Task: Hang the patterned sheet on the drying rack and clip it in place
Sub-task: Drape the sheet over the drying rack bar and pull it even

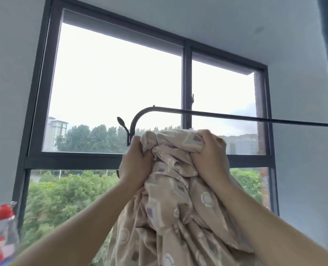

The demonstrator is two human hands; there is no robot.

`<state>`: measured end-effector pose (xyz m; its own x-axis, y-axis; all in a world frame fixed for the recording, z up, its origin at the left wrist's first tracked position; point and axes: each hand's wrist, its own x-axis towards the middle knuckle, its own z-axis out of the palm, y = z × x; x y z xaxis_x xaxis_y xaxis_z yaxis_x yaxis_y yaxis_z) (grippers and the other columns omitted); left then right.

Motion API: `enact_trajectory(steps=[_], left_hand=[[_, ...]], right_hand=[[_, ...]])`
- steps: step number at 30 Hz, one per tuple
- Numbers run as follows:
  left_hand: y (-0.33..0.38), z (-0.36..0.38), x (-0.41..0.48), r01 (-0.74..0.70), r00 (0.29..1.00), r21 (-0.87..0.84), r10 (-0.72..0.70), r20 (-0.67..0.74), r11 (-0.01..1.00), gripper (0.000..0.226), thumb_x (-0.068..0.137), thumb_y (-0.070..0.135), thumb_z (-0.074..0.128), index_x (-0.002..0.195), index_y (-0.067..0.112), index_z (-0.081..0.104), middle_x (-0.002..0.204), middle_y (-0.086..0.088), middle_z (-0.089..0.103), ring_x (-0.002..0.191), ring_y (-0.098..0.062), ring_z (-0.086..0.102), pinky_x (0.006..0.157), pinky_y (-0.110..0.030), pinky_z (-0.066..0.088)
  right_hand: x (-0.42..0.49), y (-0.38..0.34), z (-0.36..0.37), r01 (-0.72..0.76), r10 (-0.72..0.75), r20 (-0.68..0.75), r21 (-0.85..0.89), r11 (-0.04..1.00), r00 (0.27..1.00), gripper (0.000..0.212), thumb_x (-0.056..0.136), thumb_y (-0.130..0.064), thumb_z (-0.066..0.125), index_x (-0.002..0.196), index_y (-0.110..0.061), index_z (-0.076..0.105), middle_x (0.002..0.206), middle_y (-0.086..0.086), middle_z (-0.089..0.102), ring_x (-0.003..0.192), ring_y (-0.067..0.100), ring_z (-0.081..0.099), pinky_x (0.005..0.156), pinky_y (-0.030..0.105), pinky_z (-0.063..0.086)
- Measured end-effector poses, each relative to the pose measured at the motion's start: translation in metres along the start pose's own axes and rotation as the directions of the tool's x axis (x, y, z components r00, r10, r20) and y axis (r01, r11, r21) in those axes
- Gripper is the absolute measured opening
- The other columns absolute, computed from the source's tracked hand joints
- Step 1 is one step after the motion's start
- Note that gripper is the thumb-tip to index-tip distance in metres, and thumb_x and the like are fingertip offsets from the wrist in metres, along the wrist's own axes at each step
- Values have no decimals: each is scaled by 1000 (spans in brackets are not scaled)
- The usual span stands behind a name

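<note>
Both arms are raised toward the window (121,83), and the whole job hangs bunched between them. Far left and low, a blurred bottle (3,233) with a red cap sits at the edge of view, well apart from the work. Further along, in front of the glass, the drying rack (236,117) curves up from beside a small hook (123,123) and runs as a thin rod off to the right. The left hand (135,166) is closed tight round a fistful of the patterned sheet (170,217), just below the rack's bend. The sheet itself is gathered in a thick wad between the hands, its top just under the rod and not yet over it, the rest trailing down between the forearms. The right hand (209,156) grips the wad's other side, fingers curled deep into the folds. To do this step well, I'd say the wad needs lifting clear above the rod. The right hand should then carry its edge along rightward so the cloth spreads rather than lands in a lump. A bunched sheet weighs on one spot and may slide off. No clip shows anywhere I can see, so pinning looks a step away.
</note>
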<state>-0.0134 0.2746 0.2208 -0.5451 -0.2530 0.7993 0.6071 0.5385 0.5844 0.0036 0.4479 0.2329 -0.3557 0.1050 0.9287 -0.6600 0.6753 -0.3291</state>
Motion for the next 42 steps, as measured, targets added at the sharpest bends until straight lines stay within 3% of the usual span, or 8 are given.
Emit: enact_trajectory(steps=[4,9,13,19,26,30,33,42], left_hand=[[-8,6,17,-45,959,233,-23,284,971,15,87,33,53,95,21,54,92,-2,66,82,-22,59,78,-38,51],[22,-1,49,-60,995,-18,62,72,998,19,84,32,56,87,14,51,80,-3,62,78,-24,58,73,-41,47],[10,-8,59,78,976,31,-82,204,997,4,85,24,57,81,22,55,79,0,61,73,-19,57,64,-32,49],[-16,-50,95,283,956,-333,-294,18,899,7,76,16,61,82,19,62,84,-9,64,90,-28,62,76,-39,56],[0,-36,96,123,974,-189,-155,-165,974,7,88,20,52,88,13,52,76,-2,55,65,-18,49,52,-26,37],[3,-27,92,75,991,-145,-58,122,986,13,86,8,52,95,9,62,84,-6,62,75,-20,55,56,-24,47],[5,-31,97,17,986,-150,-42,-162,988,10,89,17,48,80,19,51,74,3,53,69,-18,50,55,-26,39],[16,-19,94,45,978,-6,-42,205,999,14,87,12,54,76,19,61,76,1,58,72,-17,53,67,-26,44]], right_hand=[[7,22,-7,-96,124,184,-156,983,975,10,85,-20,58,89,-29,53,79,-12,58,86,21,61,66,29,44],[28,7,-9,-88,107,-132,140,986,986,11,84,-27,62,92,-31,54,80,-18,57,76,7,54,62,24,42],[41,8,-2,-177,196,221,-102,979,955,21,79,-33,69,90,-19,59,84,-3,61,79,17,54,59,25,39],[53,29,-3,-471,450,161,132,872,879,15,82,-20,68,76,-20,54,93,2,63,84,21,57,71,27,44],[55,28,19,-521,454,284,240,819,845,9,91,-11,54,85,-18,53,80,0,55,73,18,53,68,29,45],[52,26,19,-512,394,389,271,815,833,31,92,1,49,67,-17,49,69,0,48,65,16,47,57,21,38],[50,31,11,-525,439,314,290,800,842,30,90,5,49,67,-14,53,68,3,52,69,19,49,56,23,40],[32,32,5,-499,401,432,140,855,808,14,92,-7,52,83,0,60,72,7,52,66,16,46,59,24,38]])
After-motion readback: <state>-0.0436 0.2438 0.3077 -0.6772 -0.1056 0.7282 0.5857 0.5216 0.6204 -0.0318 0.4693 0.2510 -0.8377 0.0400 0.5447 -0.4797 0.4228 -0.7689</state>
